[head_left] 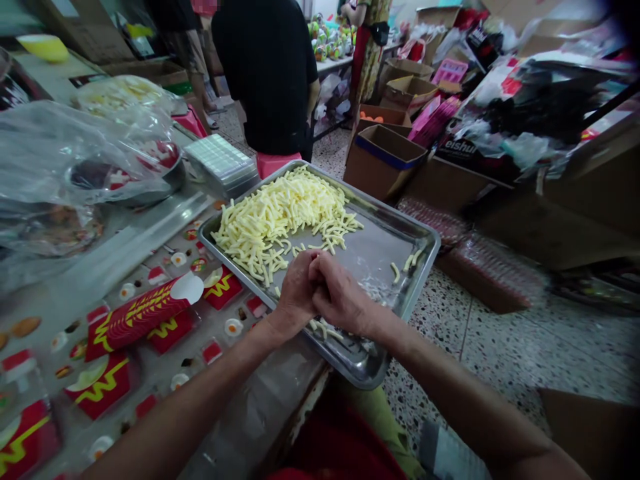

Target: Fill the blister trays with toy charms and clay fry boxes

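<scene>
My left hand (296, 288) and my right hand (341, 293) are pressed together with curled fingers over the near part of a metal tray (423, 250). Whatever lies between them is hidden. Beyond them, pale yellow fry-shaped sticks (285, 207) are heaped in the tray's far left part. A few loose sticks (413, 260) lie near its right side, and others show just below my hands. White crumbs are scattered beside my right hand. Left of the tray, a stack of red fry cartons (143, 317) with yellow zigzags lies on the table.
Fry-carton packets (103, 385) lie along the table (220, 400). A plastic bag (45, 160) and a metal bowl (173, 177) stand at left, near stacked clear cases (220, 160). A person in black (265, 73) sits ahead. Cardboard boxes (383, 160) stand on the floor at right.
</scene>
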